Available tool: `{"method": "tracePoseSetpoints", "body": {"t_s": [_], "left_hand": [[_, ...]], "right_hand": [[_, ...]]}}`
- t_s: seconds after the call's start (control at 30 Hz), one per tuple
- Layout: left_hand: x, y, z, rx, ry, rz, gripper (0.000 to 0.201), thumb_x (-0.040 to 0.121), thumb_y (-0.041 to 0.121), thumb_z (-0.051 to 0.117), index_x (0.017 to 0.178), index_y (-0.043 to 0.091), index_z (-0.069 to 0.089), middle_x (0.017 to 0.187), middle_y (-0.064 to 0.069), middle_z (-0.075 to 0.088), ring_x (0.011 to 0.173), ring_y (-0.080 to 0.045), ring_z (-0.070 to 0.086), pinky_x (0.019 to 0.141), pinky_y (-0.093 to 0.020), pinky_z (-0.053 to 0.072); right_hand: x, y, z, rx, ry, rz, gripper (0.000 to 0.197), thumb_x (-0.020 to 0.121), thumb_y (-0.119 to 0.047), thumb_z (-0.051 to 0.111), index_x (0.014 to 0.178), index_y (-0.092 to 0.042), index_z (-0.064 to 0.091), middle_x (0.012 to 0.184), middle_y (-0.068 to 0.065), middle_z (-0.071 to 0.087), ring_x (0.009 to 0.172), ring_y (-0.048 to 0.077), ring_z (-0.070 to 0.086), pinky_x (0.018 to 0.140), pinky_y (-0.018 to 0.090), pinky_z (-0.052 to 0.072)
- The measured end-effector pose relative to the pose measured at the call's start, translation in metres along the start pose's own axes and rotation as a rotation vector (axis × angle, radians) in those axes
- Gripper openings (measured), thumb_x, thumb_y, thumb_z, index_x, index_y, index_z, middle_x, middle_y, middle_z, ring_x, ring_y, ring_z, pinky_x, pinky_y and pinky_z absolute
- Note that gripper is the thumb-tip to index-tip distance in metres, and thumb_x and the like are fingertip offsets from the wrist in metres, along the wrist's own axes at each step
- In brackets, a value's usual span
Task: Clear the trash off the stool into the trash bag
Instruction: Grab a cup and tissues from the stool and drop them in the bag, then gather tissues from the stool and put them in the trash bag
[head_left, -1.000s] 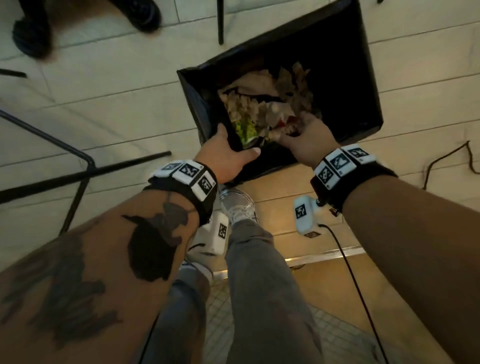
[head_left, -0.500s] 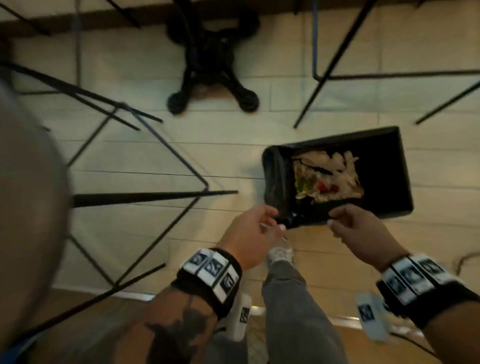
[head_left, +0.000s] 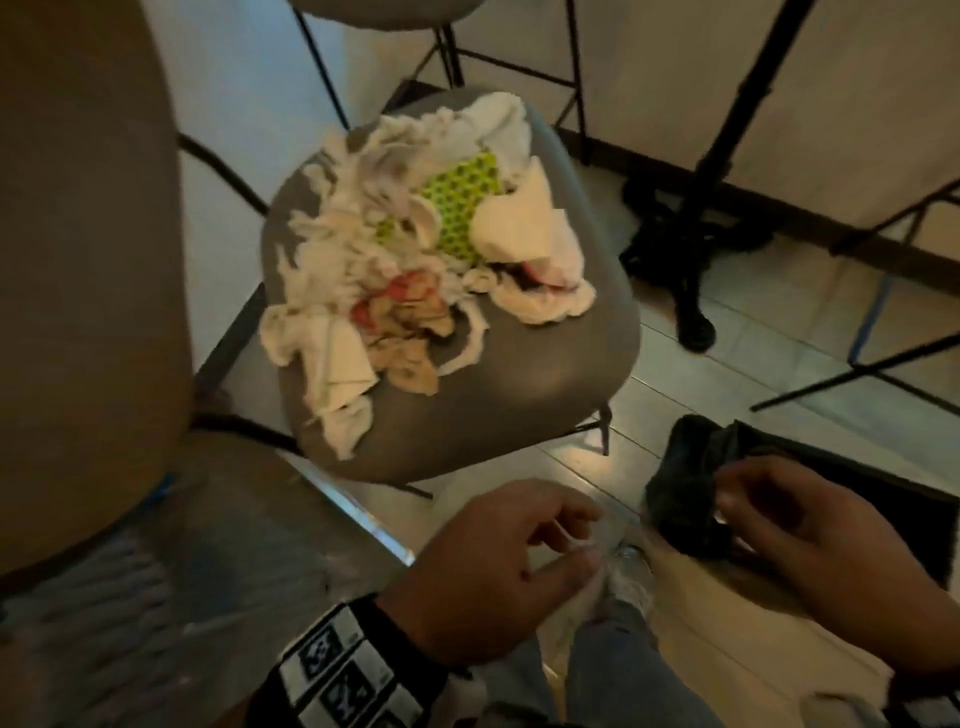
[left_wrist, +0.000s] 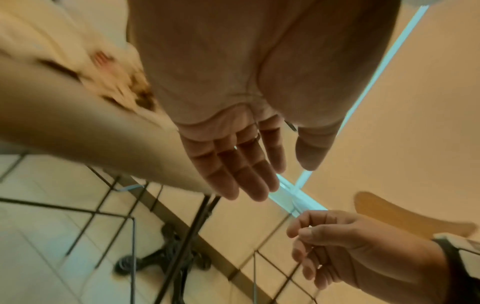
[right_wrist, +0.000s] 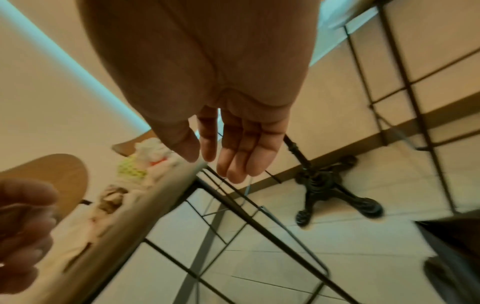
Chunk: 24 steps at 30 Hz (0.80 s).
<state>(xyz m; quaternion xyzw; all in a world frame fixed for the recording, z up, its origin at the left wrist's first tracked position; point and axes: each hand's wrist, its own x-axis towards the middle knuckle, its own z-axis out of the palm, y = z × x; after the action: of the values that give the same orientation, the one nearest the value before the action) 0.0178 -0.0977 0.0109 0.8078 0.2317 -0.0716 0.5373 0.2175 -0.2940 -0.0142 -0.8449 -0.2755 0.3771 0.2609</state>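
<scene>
A grey stool seat (head_left: 519, 389) carries a heap of trash (head_left: 415, 249): crumpled white tissues, a green patterned wrapper (head_left: 457, 213), and brown and red scraps. The black trash bag (head_left: 685, 483) stands on the floor to the right of the stool. My left hand (head_left: 576, 535) hovers empty below the seat's near edge, fingers relaxed. My right hand (head_left: 748, 504) hangs in front of the bag, holding nothing. In the left wrist view the left hand (left_wrist: 280, 174) shows straight fingers. In the right wrist view the right hand (right_wrist: 215, 164) is also loose and empty, with the trash (right_wrist: 130, 170) beyond it.
A black table pedestal (head_left: 691, 244) stands behind the stool on the tiled floor. Thin black metal chair legs (head_left: 571, 78) cross the background. A large tan rounded seat (head_left: 78, 260) fills the left side. My jeans leg (head_left: 613, 670) and a metal floor strip (head_left: 358, 514) lie below.
Both hands have come out of the trash bag and let go of its rim. The view has swung from the bag to the stool and its trash.
</scene>
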Motion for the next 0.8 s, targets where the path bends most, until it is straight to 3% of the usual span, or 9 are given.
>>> {"method": "tracePoseSetpoints", "body": {"t_s": [0.17, 0.23, 0.37, 0.43, 0.5, 0.57, 0.7, 0.73, 0.8], "left_hand": [[-0.041, -0.023, -0.056, 0.104, 0.364, 0.033, 0.028, 0.092, 0.044, 0.065, 0.118, 0.034, 0.063, 0.11, 0.021, 0.06, 0.102, -0.002, 0.061, 0.083, -0.018, 0.052], [-0.042, -0.037, -0.074, 0.18, 0.529, 0.047, 0.034, 0.091, 0.043, 0.065, 0.121, 0.028, 0.062, 0.116, 0.012, 0.057, 0.107, -0.002, 0.057, 0.087, -0.012, 0.047], [-0.024, -0.058, -0.094, 0.281, 0.747, -0.01, 0.049, 0.087, 0.036, 0.071, 0.13, 0.017, 0.056, 0.136, -0.006, 0.048, 0.128, -0.022, 0.047, 0.101, -0.008, 0.031], [-0.011, -0.064, -0.099, 0.309, 0.788, -0.08, 0.061, 0.085, 0.04, 0.071, 0.139, 0.019, 0.049, 0.148, -0.009, 0.039, 0.138, -0.028, 0.038, 0.107, -0.022, 0.035], [0.002, -0.07, -0.1, 0.325, 0.832, -0.143, 0.072, 0.085, 0.043, 0.072, 0.146, 0.02, 0.041, 0.156, -0.011, 0.03, 0.143, -0.033, 0.032, 0.112, -0.05, 0.04], [0.014, -0.076, -0.104, 0.332, 0.87, -0.196, 0.081, 0.083, 0.046, 0.073, 0.15, 0.02, 0.035, 0.158, -0.014, 0.027, 0.144, -0.037, 0.031, 0.111, -0.061, 0.038], [0.029, -0.083, -0.114, 0.28, 0.907, -0.27, 0.092, 0.082, 0.054, 0.072, 0.154, 0.019, 0.027, 0.156, -0.017, 0.031, 0.144, -0.037, 0.035, 0.112, -0.057, 0.041], [0.031, -0.085, -0.118, 0.257, 0.905, -0.292, 0.094, 0.081, 0.054, 0.074, 0.155, 0.019, 0.026, 0.155, -0.017, 0.033, 0.142, -0.035, 0.037, 0.113, -0.054, 0.042], [0.034, -0.086, -0.126, 0.229, 0.88, -0.337, 0.098, 0.08, 0.055, 0.078, 0.155, 0.022, 0.025, 0.15, -0.015, 0.038, 0.136, -0.031, 0.042, 0.108, -0.044, 0.043]], "right_hand": [[0.009, -0.085, 0.006, -0.012, -0.064, -0.168, 0.015, 0.09, -0.038, 0.061, 0.102, -0.047, 0.059, 0.094, -0.023, 0.066, 0.09, -0.017, 0.061, 0.068, 0.012, 0.043], [0.02, -0.114, 0.007, -0.057, -0.063, -0.215, 0.015, 0.091, -0.035, 0.061, 0.102, -0.045, 0.058, 0.093, -0.021, 0.064, 0.092, -0.021, 0.056, 0.066, 0.012, 0.04], [0.053, -0.152, 0.0, -0.071, 0.096, -0.263, 0.014, 0.091, -0.034, 0.064, 0.104, -0.034, 0.058, 0.098, -0.013, 0.063, 0.085, 0.002, 0.063, 0.066, 0.017, 0.042], [0.073, -0.163, -0.002, -0.084, 0.206, -0.285, 0.028, 0.09, -0.036, 0.067, 0.114, -0.032, 0.054, 0.11, -0.004, 0.062, 0.092, 0.01, 0.061, 0.07, 0.02, 0.044], [0.092, -0.171, -0.003, -0.099, 0.287, -0.304, 0.048, 0.087, -0.04, 0.073, 0.129, -0.033, 0.05, 0.128, 0.003, 0.056, 0.106, 0.017, 0.059, 0.079, 0.026, 0.049], [0.11, -0.176, -0.003, -0.119, 0.328, -0.331, 0.067, 0.083, -0.044, 0.076, 0.14, -0.033, 0.043, 0.142, 0.003, 0.048, 0.121, 0.019, 0.054, 0.09, 0.035, 0.053], [0.138, -0.184, 0.0, -0.152, 0.304, -0.329, 0.087, 0.08, -0.041, 0.08, 0.151, -0.038, 0.03, 0.155, 0.001, 0.037, 0.138, 0.024, 0.043, 0.107, 0.054, 0.047], [0.143, -0.187, 0.001, -0.164, 0.287, -0.322, 0.089, 0.08, -0.041, 0.081, 0.152, -0.04, 0.028, 0.156, 0.002, 0.036, 0.14, 0.025, 0.042, 0.108, 0.055, 0.046], [0.152, -0.191, 0.004, -0.2, 0.251, -0.32, 0.092, 0.08, -0.038, 0.082, 0.154, -0.039, 0.027, 0.157, 0.005, 0.036, 0.14, 0.026, 0.041, 0.11, 0.048, 0.042]]}}
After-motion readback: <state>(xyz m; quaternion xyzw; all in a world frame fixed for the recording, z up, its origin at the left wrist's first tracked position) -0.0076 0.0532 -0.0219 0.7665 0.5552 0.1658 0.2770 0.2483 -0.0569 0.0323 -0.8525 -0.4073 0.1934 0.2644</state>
